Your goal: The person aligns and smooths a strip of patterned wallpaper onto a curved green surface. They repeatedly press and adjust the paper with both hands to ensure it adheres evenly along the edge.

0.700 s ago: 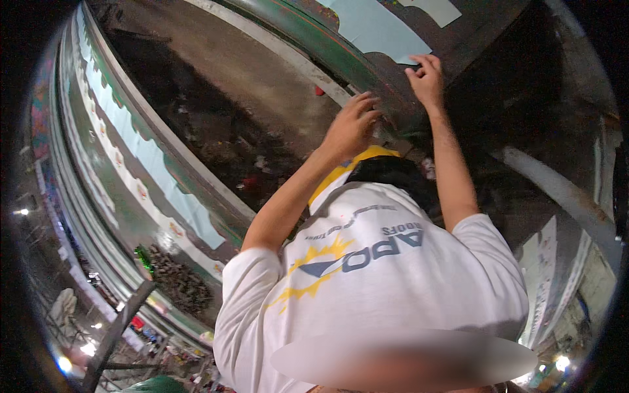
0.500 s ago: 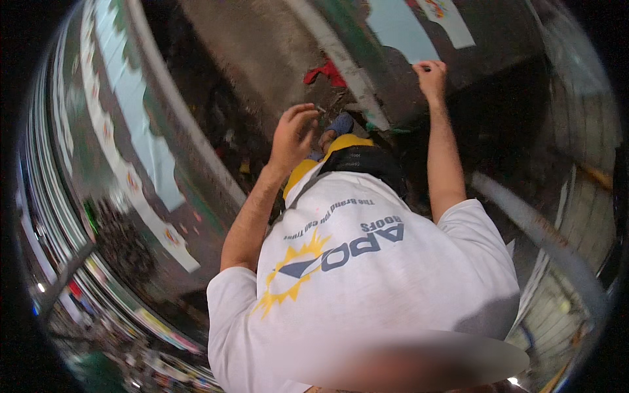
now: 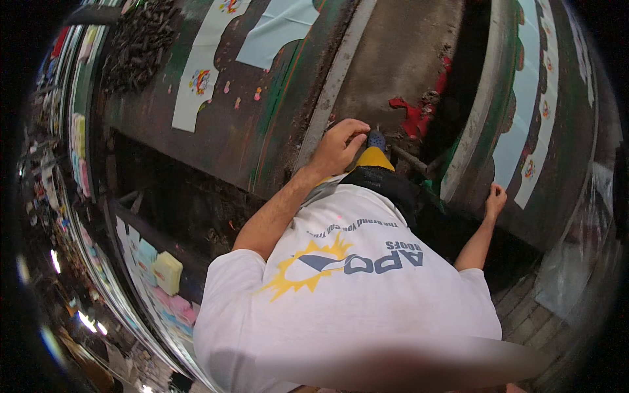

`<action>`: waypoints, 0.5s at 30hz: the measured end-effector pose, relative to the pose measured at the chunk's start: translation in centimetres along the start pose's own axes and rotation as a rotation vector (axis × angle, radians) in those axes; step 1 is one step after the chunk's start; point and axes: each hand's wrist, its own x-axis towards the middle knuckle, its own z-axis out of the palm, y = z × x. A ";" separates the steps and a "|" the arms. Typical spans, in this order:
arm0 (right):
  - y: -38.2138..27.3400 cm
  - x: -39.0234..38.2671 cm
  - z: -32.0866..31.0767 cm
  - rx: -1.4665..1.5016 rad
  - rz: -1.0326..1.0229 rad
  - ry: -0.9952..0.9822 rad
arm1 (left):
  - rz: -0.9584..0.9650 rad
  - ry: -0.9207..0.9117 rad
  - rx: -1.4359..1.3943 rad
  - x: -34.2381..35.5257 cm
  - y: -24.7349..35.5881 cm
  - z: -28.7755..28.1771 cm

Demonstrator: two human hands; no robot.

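Note:
My left hand (image 3: 344, 144) is in front of my torso beside a long table (image 3: 309, 137), fingers curled toward the thumb; I cannot make out what, if anything, is in them. My right hand (image 3: 496, 193) is pinched at the lower end of a pale blue cut piece (image 3: 525, 78) on the table to my right; what it grips is too small to name. A white strip with small printed motifs (image 3: 549, 88) lies beside that piece. On the left table lie another pale blue piece (image 3: 275, 29) and white strip (image 3: 190, 105).
A narrow aisle (image 3: 383, 72) runs between the tables, with red cloth (image 3: 414, 118) on its floor near my blue shoe (image 3: 375, 139). A dark pile (image 3: 141, 49) sits on the left table. Coloured stacks (image 3: 167, 272) lie lower left; plastic sheeting (image 3: 563, 262) lies right.
My view has swung round, bringing the aisle upright and the right table into view. My right hand has moved lower in the picture; my left hand has shifted right with fingers more curled.

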 end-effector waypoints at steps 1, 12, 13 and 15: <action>0.1 0.4 -0.2 -0.021 -0.031 -0.007 | 0.052 0.015 0.042 0.2 0.2 -0.1; -1.5 3.6 -4.0 0.037 0.074 -0.530 | 0.061 0.163 0.008 6.3 3.4 0.8; -1.6 4.0 -4.6 -0.001 0.039 -0.564 | 0.044 0.170 0.001 6.7 3.4 1.0; -1.7 4.2 -4.9 0.005 0.018 -0.641 | 0.063 0.216 0.040 7.1 3.2 1.1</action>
